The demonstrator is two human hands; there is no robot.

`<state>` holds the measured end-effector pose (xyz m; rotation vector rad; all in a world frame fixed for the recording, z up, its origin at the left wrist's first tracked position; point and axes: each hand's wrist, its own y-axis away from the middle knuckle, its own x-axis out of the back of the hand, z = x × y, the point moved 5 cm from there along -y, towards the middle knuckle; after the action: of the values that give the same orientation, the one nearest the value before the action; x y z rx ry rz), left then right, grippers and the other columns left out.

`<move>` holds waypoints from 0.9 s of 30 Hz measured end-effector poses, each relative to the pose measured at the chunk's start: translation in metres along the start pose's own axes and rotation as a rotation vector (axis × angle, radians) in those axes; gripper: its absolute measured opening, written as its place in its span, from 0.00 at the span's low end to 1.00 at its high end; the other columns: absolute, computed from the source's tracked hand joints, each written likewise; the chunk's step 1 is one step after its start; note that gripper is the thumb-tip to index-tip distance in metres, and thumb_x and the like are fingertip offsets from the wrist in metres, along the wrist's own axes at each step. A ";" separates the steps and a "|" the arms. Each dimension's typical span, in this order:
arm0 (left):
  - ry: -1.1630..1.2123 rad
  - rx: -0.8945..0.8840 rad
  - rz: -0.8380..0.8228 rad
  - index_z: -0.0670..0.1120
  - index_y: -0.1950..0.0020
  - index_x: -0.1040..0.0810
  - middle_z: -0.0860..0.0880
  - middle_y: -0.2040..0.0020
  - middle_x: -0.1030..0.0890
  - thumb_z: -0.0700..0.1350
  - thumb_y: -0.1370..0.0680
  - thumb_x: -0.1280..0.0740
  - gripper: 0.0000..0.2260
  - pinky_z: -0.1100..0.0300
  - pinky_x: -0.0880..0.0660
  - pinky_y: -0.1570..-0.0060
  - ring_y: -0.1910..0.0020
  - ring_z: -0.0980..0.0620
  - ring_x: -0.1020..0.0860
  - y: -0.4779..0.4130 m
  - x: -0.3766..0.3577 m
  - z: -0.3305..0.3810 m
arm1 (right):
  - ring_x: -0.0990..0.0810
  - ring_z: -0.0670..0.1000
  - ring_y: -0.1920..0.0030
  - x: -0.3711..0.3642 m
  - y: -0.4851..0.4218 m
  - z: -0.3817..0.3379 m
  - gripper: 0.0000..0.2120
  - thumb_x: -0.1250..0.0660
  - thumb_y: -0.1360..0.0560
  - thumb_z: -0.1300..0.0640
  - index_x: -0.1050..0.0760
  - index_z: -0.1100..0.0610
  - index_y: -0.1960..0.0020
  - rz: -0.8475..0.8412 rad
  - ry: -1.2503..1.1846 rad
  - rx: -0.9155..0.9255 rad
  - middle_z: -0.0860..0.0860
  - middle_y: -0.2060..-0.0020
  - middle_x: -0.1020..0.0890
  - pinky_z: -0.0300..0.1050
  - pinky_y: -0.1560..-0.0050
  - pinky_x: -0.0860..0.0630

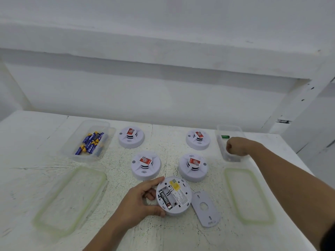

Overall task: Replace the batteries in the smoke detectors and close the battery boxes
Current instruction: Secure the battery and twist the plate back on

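Note:
My left hand [143, 200] grips the rim of an upturned white smoke detector [178, 195] near the table's front. Its battery bay is open, with one black battery [165, 200] in the left slot and the slot beside it bare. The detached back cover [205, 208] lies just right of it. My right hand [235, 146] hovers over the clear box [229, 157] at the right, fingers curled; whether it holds anything is hidden. A green battery [225, 136] lies in that box. Several blue batteries [91, 143] fill the clear box [87, 140] at the left.
Several more white smoke detectors stand face up with red labels, at the back [131, 137], [198, 139] and in the middle [146, 165], [193, 167]. Two green-rimmed clear lids [70, 201], [249, 195] lie flat near the front left and right. A white wall rises behind the table.

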<state>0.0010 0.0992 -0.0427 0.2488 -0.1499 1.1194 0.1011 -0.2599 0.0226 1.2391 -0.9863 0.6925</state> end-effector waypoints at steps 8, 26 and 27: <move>-0.023 -0.008 0.020 0.70 0.41 0.25 0.46 0.52 0.20 0.56 0.52 0.17 0.41 0.66 0.26 0.53 0.59 0.58 0.27 0.001 0.001 0.001 | 0.26 0.54 0.63 0.026 0.008 0.014 0.06 0.40 0.21 0.60 0.26 0.60 0.54 0.283 -0.590 0.019 0.55 0.62 0.23 0.43 0.64 0.29; -0.042 -0.006 0.023 0.71 0.42 0.25 0.49 0.54 0.21 0.51 0.49 0.16 0.39 0.66 0.27 0.51 0.60 0.61 0.28 0.004 0.001 0.005 | 0.17 0.59 0.62 -0.008 0.130 -0.115 0.13 0.32 0.28 0.69 0.24 0.58 0.46 0.022 -1.436 0.433 0.62 0.60 0.17 0.45 0.66 0.20; -0.043 -0.007 0.023 0.70 0.41 0.24 0.49 0.53 0.21 0.48 0.47 0.16 0.39 0.67 0.27 0.52 0.60 0.62 0.28 0.005 0.001 0.006 | 0.17 0.58 0.62 -0.016 0.133 -0.121 0.13 0.31 0.28 0.68 0.24 0.56 0.45 0.028 -1.354 0.439 0.61 0.60 0.16 0.45 0.64 0.20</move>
<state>-0.0029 0.1000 -0.0364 0.2656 -0.1951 1.1363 0.0066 -0.1114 0.0638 2.1396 -1.9938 -0.0357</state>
